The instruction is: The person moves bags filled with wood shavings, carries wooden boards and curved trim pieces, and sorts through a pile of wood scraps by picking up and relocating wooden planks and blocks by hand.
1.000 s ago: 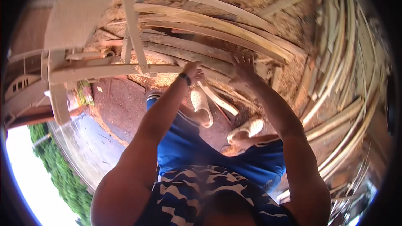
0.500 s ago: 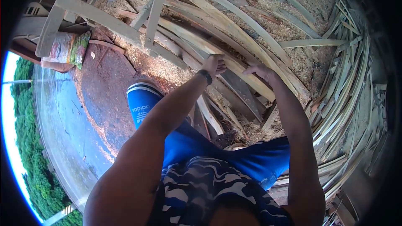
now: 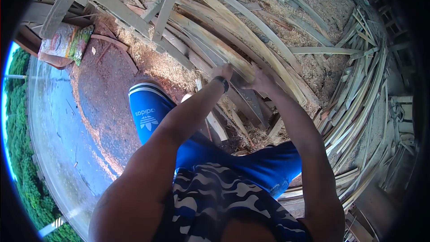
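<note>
A long pale wooden plank (image 3: 210, 40) lies slanted across other boards in front of me. My left hand (image 3: 222, 71), with a dark watch on its wrist, is closed on the plank's near edge; its fingertips are partly hidden. My right hand (image 3: 263, 82) grips the plank's lower right end, thumb on the far side and fingers on the near side. Below both hands lies a dark grey board (image 3: 253, 107). Another long yellowish plank (image 3: 264, 56) runs just beyond my right hand.
A wooden frame (image 3: 112, 6) stands at upper left, beside a printed plastic sack (image 3: 67, 42). A large heap of thin strips (image 3: 358, 94) curves along the right. Sawdust (image 3: 327, 15) covers the ground. My knee (image 3: 150, 107) is near the left boards.
My right hand has moved left and closed on the plank's end, closer to my left hand. The plank's near end has shifted up and left in view. The camera view has moved slightly.
</note>
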The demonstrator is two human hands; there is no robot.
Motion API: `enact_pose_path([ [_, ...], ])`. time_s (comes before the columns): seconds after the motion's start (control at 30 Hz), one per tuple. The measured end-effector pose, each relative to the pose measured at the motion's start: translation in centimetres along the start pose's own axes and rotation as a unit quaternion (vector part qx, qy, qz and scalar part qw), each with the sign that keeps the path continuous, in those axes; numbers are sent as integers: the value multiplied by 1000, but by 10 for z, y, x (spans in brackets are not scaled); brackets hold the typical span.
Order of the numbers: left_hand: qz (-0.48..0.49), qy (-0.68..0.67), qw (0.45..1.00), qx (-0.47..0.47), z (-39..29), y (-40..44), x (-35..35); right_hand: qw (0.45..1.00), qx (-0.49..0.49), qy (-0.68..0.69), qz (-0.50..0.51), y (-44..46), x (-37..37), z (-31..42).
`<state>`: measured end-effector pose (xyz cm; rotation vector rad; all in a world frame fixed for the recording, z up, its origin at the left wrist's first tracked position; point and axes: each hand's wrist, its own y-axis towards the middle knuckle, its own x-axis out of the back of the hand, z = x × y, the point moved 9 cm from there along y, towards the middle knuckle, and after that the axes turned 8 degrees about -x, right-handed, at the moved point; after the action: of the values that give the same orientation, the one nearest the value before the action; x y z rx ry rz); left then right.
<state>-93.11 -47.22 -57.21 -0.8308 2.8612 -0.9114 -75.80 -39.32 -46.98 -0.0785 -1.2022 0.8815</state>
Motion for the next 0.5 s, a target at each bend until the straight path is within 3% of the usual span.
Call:
enact_pose_path([
  [0.03,-4,-53,998,23,7,1,-1,1000,-2,-7,-29,4,-1,-5],
  [0.1,-10,-182,977,113,-34,-65,-8,999,-14,28,40,0,17,4],
  [0.2,70,-176,969,157,-46,-89,-35,975,-22,176,134,58,-14,-47],
  [0.27,116,-204,963,132,-54,-92,-47,905,-69,313,278,9,12,-10],
  [0.37,146,-260,950,88,-71,-106,-55,949,-92,233,189,19,11,-29],
  [0.5,146,-285,946,51,-77,-103,-61,899,-119,293,304,-3,12,-14],
])
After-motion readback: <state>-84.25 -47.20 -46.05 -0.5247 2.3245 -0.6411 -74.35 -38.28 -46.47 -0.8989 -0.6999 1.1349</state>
